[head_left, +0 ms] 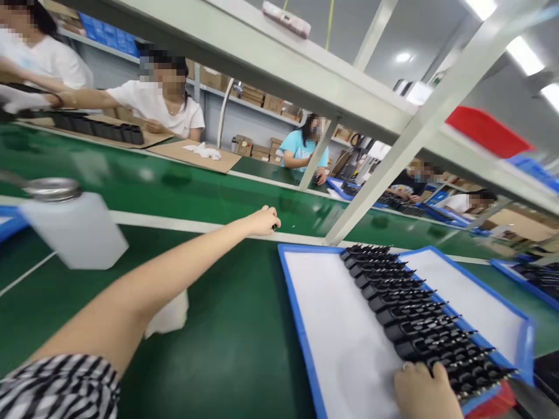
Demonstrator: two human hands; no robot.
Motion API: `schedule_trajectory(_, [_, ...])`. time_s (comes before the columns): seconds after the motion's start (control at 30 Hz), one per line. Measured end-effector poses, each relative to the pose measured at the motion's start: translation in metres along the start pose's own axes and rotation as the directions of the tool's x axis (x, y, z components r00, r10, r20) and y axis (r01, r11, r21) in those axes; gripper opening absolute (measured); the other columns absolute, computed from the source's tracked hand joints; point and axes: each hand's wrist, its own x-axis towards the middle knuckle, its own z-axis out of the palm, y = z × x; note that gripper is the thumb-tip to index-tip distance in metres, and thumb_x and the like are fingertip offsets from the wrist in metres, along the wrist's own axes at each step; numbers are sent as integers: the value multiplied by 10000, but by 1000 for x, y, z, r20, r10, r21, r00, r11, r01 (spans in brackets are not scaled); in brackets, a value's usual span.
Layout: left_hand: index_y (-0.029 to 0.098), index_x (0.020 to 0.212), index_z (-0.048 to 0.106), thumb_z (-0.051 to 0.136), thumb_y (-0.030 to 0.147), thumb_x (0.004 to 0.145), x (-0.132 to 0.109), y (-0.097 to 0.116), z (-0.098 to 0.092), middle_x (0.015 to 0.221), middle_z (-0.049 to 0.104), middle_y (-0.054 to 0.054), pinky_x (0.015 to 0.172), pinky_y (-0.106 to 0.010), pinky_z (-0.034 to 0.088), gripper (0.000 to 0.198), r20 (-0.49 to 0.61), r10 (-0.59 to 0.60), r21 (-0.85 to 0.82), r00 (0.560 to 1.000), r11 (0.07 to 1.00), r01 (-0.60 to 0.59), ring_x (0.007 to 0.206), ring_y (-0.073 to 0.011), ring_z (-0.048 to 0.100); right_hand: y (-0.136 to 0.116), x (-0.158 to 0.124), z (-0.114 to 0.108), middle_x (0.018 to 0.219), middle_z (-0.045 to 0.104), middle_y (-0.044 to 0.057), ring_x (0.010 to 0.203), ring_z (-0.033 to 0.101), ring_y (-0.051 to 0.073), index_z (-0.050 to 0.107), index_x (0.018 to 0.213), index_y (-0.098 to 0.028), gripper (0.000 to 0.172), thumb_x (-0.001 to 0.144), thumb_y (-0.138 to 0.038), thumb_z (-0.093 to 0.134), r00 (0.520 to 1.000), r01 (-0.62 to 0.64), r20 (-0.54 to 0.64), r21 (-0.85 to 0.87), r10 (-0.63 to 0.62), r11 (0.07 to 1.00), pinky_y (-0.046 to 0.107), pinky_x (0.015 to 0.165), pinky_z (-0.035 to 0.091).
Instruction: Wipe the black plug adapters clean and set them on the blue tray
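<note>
My left hand (262,222) reaches out over the near edge of the green belt, its fingers curled closed. A small dark piece shows at the fingertips; its kind is too small to make out. My right hand (424,391) is low in the view, at the near end of a row of black plastic parts (395,331) with thin prongs. Its fingers bend over the edge of the row, and what they grip, if anything, is hidden. The parts lie in a blue-rimmed tray (301,326) with a white lining.
A white plastic bottle (81,230) with a metal top stands at left. A white cloth (170,314) lies behind my left forearm. A slanted metal post (375,180) rises beyond the tray. Several people work across the green belt (187,198), beside cardboard sheets (196,154).
</note>
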Motion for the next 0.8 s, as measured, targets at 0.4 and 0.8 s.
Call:
schedule_trajectory(0.4, [184,707,597,403,-30,526,-284,10,-30,1035,415,-21,826,-237,316,341,239,-280,59,930,960,274,982,-188,371,-91,101,-129,944,554,79,802,518,228,515,964,-172,293,729,-284,379,816,575,-268,452,-512,682,366,676,377])
schedule_trajectory(0.8, [134,1009,420,649,384,481,-314,-1,-2,1007,468,-62,787,-264,363,628,22,-725,-452,689,607,653,936,-197,429,-224,187,-171,745,511,62,848,439,221,510,737,-141,178,628,-281,510,664,684,-369,651,-651,329,309,669,367])
